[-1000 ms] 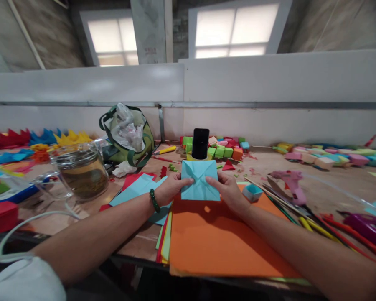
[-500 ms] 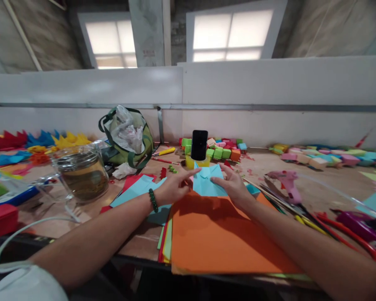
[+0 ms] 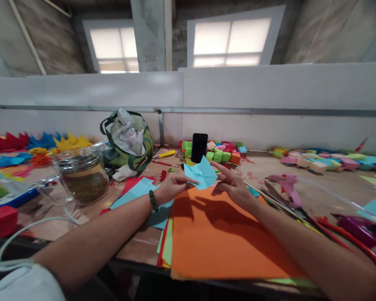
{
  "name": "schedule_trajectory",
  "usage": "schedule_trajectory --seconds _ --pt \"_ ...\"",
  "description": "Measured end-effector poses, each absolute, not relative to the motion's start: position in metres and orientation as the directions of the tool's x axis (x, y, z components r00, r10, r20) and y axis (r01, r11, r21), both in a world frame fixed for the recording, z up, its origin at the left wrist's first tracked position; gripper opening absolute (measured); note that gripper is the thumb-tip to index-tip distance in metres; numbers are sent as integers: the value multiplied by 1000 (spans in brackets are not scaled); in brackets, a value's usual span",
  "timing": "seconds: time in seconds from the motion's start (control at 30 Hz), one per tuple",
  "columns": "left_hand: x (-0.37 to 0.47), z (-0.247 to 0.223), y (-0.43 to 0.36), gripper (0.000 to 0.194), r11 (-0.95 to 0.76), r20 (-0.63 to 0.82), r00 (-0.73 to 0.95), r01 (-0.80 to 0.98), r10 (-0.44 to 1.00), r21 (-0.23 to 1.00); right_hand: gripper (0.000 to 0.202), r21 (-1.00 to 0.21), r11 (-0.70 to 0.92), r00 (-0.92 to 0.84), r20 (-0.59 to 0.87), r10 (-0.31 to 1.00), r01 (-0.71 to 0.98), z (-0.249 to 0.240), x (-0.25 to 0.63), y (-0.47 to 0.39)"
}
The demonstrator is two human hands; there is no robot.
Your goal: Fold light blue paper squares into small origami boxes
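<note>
A folded light-blue paper point(image 3: 202, 174) with a raised pointed flap is held above a stack of orange sheets point(image 3: 225, 238). My left hand point(image 3: 175, 187), with a green bead bracelet at its wrist, pinches the paper's left edge between thumb and fingers. At the paper's right side my right hand point(image 3: 233, 186) has its fingers apart, the fingertips close to the edge; no grip by it shows. Behind the paper a black phone point(image 3: 199, 146) stands upright, its base partly hidden.
Left are a glass jar point(image 3: 83, 177), a green bag point(image 3: 141, 144), flat light-blue sheets point(image 3: 138, 192) and a red box point(image 3: 1, 221). Small coloured paper cubes point(image 3: 217, 156) lie behind. To the right are a pink glue gun point(image 3: 288, 188), sticks and a purple tool point(image 3: 360, 230).
The light-blue paper has turned and tilted, and a pointed flap now stands up. My right hand has let go of it and spread its fingers. The view has shifted slightly.
</note>
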State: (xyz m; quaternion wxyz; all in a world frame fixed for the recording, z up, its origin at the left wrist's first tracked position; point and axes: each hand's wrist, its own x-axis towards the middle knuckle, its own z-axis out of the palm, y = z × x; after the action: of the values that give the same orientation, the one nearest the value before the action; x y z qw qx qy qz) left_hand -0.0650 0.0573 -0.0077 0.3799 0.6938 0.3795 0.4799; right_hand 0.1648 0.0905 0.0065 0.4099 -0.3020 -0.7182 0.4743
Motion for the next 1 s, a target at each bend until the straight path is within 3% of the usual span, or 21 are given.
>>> schedule_trajectory --seconds 0.1,0.2,0.37,0.43,0.53,0.67,0.9,1.0 --pt "-66 -7 57 30 -383 341 262 128 903 915 87 -908 411 -522 312 794 83 4 167 92" --pt "-65 -6 57 29 -361 301 289 181 909 915 84 -819 550 -504 411 760 163 5 168 92" --pt "-63 -6 56 25 -318 233 385 175 893 932 62 -468 823 -641 532 554 323 7 175 97" --pt "-64 -4 56 24 -291 210 377 174 902 941 42 -427 849 -650 556 518 312 3 176 103" --pt "-65 -2 55 27 -214 168 344 101 924 972 21 -521 818 -643 544 539 245 -5 176 112" --pt "-64 -1 55 46 -128 135 380 -44 915 991 19 -664 719 -574 514 638 204 -9 173 113" --pt "-64 -4 58 31 -266 249 254 37 935 963 22 -768 618 -524 461 716 168 -1 166 99" --pt "-63 -5 57 32 -287 276 226 14 934 958 45 -852 512 -554 376 743 108 -2 165 97"
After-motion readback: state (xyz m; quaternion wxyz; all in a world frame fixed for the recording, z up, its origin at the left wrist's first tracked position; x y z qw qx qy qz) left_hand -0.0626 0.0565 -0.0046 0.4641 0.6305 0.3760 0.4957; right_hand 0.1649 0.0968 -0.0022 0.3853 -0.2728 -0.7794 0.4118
